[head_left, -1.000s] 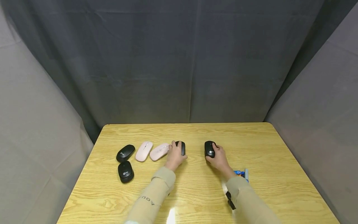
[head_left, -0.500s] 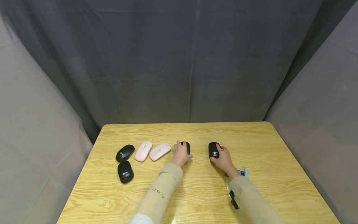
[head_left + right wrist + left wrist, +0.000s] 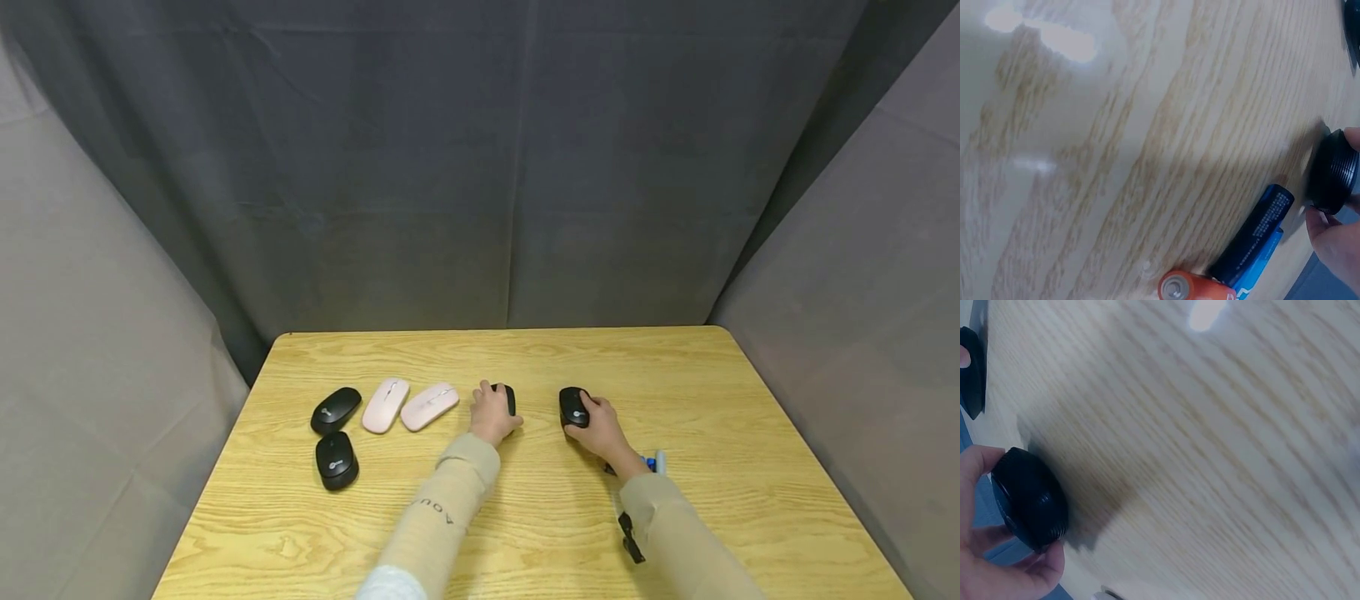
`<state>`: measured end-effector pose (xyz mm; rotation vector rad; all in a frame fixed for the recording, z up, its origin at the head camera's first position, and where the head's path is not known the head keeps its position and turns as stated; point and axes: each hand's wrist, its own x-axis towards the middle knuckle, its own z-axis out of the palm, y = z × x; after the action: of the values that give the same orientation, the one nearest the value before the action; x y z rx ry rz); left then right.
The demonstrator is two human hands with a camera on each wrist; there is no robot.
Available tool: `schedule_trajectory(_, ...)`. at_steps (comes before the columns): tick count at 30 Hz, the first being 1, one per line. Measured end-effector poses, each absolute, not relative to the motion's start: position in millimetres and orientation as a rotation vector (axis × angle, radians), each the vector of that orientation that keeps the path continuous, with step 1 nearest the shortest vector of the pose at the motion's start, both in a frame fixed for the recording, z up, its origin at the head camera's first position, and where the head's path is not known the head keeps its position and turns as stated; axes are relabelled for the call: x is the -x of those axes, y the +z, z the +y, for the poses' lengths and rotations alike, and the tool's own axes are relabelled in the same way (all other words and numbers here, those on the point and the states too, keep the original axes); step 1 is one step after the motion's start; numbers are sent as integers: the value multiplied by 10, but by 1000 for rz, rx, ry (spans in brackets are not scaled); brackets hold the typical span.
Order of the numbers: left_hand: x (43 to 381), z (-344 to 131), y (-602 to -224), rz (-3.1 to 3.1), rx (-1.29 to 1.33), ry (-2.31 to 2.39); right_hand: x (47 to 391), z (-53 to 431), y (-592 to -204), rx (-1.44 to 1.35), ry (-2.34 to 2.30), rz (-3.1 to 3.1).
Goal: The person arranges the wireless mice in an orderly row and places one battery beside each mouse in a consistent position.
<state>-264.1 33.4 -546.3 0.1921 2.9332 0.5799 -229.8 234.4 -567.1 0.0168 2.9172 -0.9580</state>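
My left hand [image 3: 492,417] grips a black computer mouse [image 3: 511,400] near the middle of the table; the hand covers much of it in the head view. The left wrist view shows thumb and fingers on opposite sides of that mouse [image 3: 1032,497]. To the right, a second black mouse [image 3: 573,407] with a small pale logo is held by its sides in my right hand [image 3: 602,429]. At the right edge of the right wrist view, fingers pinch that mouse [image 3: 1333,172] close to the tabletop. A gap separates the two held mice.
Two pink mice [image 3: 386,406] lie left of my left hand, with two black mice [image 3: 337,460] farther left. Partly under my right forearm are batteries: dark blue [image 3: 1254,234], light blue [image 3: 1263,262] and orange [image 3: 1197,287]. Grey curtains [image 3: 480,167] enclose the wooden table [image 3: 750,500].
Both hands have shifted right with their mice, and slightly nearer the table's front. The left one's mouse now lies farther from the pink mice. My right forearm covers more of the batteries.
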Motion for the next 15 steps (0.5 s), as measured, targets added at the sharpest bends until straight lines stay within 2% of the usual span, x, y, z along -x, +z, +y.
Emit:
schedule_trajectory(10,2635,341,-5449,2911,-129,591,2288,2308,-5719,-4,-992,2903)
schedule_trajectory(15,2687,343,-5560,2937,-119,589,2294,2300,-5747,6,-1014,2898)
